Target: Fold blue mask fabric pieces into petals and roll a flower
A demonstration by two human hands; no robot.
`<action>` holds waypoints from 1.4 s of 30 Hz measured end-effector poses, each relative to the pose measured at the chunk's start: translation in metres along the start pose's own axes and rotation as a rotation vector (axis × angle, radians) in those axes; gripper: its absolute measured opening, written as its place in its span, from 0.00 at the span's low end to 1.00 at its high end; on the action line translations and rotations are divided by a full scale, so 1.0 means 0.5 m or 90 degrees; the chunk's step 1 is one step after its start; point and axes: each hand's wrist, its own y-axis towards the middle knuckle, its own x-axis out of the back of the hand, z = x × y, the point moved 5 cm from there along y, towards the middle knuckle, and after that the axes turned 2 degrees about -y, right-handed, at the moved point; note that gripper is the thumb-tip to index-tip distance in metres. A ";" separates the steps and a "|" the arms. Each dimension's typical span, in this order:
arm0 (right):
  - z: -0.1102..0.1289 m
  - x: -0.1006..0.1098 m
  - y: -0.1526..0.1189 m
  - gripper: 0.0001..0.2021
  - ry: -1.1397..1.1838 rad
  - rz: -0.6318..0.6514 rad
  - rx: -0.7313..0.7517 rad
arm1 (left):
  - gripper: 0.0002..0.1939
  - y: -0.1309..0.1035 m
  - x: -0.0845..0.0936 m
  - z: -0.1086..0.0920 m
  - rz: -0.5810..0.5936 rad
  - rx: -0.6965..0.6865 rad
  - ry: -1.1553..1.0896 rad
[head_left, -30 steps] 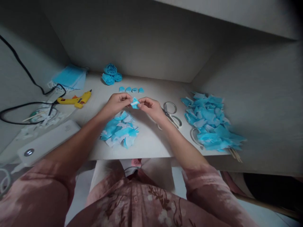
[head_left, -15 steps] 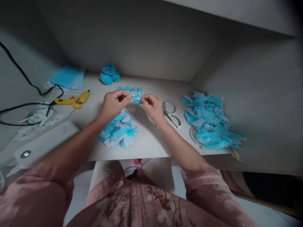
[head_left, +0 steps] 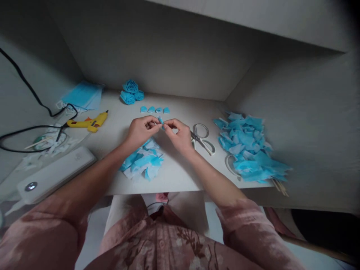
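Between the fingertips of both hands is a small folded blue piece [head_left: 161, 120]. My left hand [head_left: 142, 131] pinches it from the left, and my right hand [head_left: 180, 135] pinches it from the right. Just beyond the hands, several small folded blue petals [head_left: 151, 109] lie in a row. A loose pile of blue and white scraps [head_left: 146, 161] lies below my left hand, partly under the wrist. Scissors [head_left: 203, 140] rest beside my right hand, their blades partly hidden by it.
Blue rosettes [head_left: 131, 92] stand at the back. To the left are blue masks [head_left: 84, 95], a yellow glue gun [head_left: 90, 122], a black cable and a white power bank [head_left: 56, 174]. A large blue scrap heap [head_left: 247, 142], a white curved band and thin sticks [head_left: 279, 186] are at right.
The blue piece was stretched flat between the hands and is now folded narrow. My hands have come closer together and slightly lower in view.
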 end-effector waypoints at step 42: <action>0.014 0.005 -0.003 0.08 -0.129 0.007 0.071 | 0.09 -0.003 -0.014 0.001 0.022 0.009 -0.035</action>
